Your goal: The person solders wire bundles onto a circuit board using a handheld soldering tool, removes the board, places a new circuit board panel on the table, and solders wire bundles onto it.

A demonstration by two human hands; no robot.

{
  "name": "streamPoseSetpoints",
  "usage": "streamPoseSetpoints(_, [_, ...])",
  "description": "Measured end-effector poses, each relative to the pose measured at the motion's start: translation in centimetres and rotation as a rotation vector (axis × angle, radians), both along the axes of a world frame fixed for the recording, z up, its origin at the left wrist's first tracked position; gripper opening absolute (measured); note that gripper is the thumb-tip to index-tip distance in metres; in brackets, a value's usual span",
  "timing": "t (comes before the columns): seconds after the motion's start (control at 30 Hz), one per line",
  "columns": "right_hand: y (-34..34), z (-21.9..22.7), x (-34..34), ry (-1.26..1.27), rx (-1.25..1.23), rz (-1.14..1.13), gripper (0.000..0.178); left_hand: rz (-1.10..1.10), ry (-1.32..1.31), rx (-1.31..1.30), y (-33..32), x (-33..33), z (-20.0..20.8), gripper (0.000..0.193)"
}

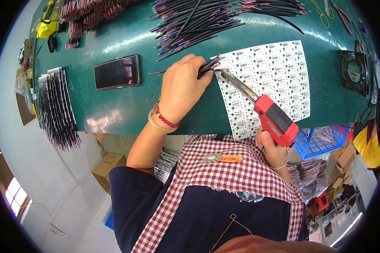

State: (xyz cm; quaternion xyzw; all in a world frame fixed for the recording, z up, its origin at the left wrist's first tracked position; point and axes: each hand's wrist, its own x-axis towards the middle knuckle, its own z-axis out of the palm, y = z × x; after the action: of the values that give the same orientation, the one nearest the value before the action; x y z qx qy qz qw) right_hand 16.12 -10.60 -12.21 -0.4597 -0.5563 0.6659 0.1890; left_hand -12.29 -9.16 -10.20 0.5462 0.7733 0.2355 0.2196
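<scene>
My left hand [183,82] is closed round a small bundle of black cables [207,66] with coloured wire ends, held at the left edge of a white printed circuit board panel [268,76]. Gripped in my right hand [272,151] is a red and black soldering gun [278,120]. Its metal tip points up and left, close to the cable ends and the panel's upper left corner; whether the tip touches a wire is too small to tell. Rows of small dark parts cover the panel, which lies on the green table [156,111].
Heaps of black cables [190,25] lie at the back. A phone [117,71] rests left of my left hand. Finished-looking strips with wires [59,105] hang over the left edge. A small black fan [354,72] stands at right; a blue crate [318,141] is below the table.
</scene>
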Motion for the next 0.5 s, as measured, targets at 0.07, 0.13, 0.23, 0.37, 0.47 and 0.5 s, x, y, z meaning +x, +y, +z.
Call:
streamPoseSetpoints(0.07, [-0.1, -0.1, 0.1, -0.009, 0.004, 0.005, 0.037, -0.013, 0.019, -0.029, 0.0, 0.0, 0.1, 0.019])
streamPoseSetpoints(0.13, [0.1, 0.8, -0.5, 0.036, -0.016, -0.035, 0.039, -0.009, 0.016, -0.02, 0.0, 0.0, 0.0, 0.019])
streamPoseSetpoints(0.23, [0.3, 1.1, -0.5, 0.088, -0.036, -0.076, 0.042, -0.011, 0.018, -0.024, 0.0, 0.0, 0.1, 0.019])
streamPoseSetpoints(0.37, [0.2, 0.9, -0.3, 0.073, -0.045, -0.061, 0.046, -0.018, 0.02, -0.025, 0.1, 0.0, 0.2, 0.018])
streamPoseSetpoints(0.47, [0.1, 0.5, -0.1, 0.089, -0.032, -0.038, 0.045, -0.046, 0.045, -0.044, 0.2, -0.2, 0.4, 0.018])
streamPoseSetpoints(0.5, [0.0, 0.5, 0.1, 0.089, -0.032, -0.038, 0.045, -0.046, 0.045, -0.044, 0.2, -0.3, 0.4, 0.018])
